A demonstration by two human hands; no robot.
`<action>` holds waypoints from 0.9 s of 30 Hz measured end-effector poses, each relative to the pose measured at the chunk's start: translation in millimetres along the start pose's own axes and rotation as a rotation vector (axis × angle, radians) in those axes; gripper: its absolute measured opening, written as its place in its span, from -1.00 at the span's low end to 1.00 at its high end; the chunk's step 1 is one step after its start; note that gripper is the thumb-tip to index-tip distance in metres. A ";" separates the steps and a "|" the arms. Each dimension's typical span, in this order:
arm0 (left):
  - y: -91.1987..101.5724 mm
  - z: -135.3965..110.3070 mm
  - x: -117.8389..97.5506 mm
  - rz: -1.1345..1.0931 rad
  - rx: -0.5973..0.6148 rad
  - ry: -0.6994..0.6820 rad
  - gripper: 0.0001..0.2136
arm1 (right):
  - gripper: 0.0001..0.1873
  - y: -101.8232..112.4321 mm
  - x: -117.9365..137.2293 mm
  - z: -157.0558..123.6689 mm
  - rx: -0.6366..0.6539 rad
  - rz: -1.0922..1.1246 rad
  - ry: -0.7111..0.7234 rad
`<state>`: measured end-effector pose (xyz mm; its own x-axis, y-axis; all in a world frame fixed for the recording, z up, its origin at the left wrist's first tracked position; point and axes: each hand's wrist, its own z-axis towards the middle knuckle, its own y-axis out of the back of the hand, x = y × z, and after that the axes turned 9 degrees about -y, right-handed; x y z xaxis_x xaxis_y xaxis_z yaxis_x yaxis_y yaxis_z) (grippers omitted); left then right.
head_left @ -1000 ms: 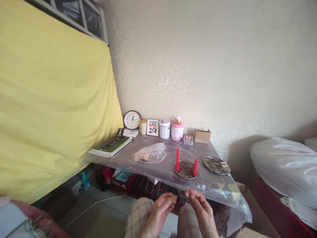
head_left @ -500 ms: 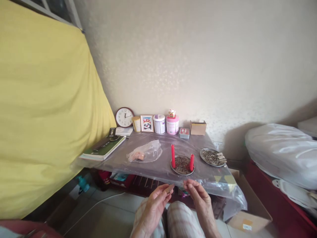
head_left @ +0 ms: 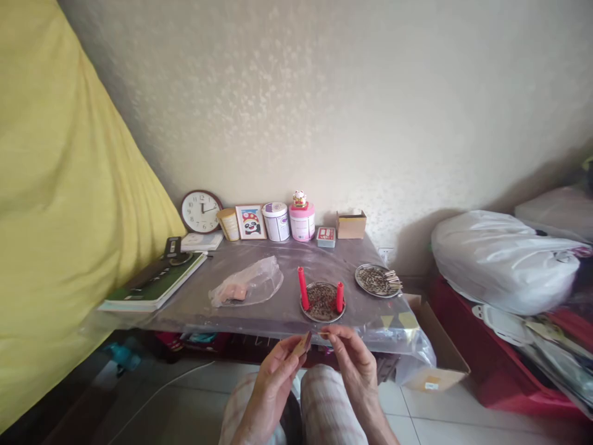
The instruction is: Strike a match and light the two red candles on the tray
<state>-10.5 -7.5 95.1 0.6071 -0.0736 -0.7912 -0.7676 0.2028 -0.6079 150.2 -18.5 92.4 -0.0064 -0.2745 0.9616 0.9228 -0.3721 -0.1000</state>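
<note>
My left hand [head_left: 278,374] is held over my lap, its fingers pinched on a small brown matchbox [head_left: 302,345]. My right hand [head_left: 349,361] is just to the right of it, thumb and forefinger pressed on a thin matchstick [head_left: 321,334] whose tip points at the box. Both hands hover just in front of the low table's plastic-covered near edge [head_left: 259,321]. Right behind them on the table stands a round metal plate [head_left: 322,304] with two red candles [head_left: 302,288], upright.
A second metal plate [head_left: 376,280] with sticks lies further right. A clear plastic bag [head_left: 248,284], books [head_left: 152,285], a clock [head_left: 201,211], tins and a small cardboard box [head_left: 351,224] line the table. Yellow cloth [head_left: 60,204] hangs left; a cardboard box [head_left: 438,361] and white bag [head_left: 500,259] sit right.
The view has swung right and downward, so the table shifted left in frame. My hands stayed close together over my lap, the matchstick now nearer to the box.
</note>
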 end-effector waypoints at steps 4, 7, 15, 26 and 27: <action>-7.2 2.8 4.8 0.015 -0.029 -0.025 -0.76 | -0.83 3.2 0.8 0.6 0.019 -0.274 0.321; -11.4 5.5 7.1 0.003 -0.025 -0.027 -0.75 | -0.77 2.9 3.1 1.1 0.047 -0.374 0.441; -14.0 11.6 7.2 0.066 -0.043 -0.050 -0.68 | -0.74 0.5 1.2 4.1 0.031 -0.425 0.508; -5.4 11.7 16.6 0.081 -0.050 -0.089 -0.64 | -0.72 1.4 -4.4 5.7 0.072 -0.418 0.555; -4.3 12.1 17.1 0.078 -0.055 -0.092 -0.64 | -0.71 1.8 -5.1 5.5 0.072 -0.419 0.553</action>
<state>5.7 2.2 85.0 0.5595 0.0304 -0.8283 -0.8218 0.1499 -0.5496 154.0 -12.9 88.7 -0.5450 -0.5394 0.6419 0.8229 -0.4910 0.2860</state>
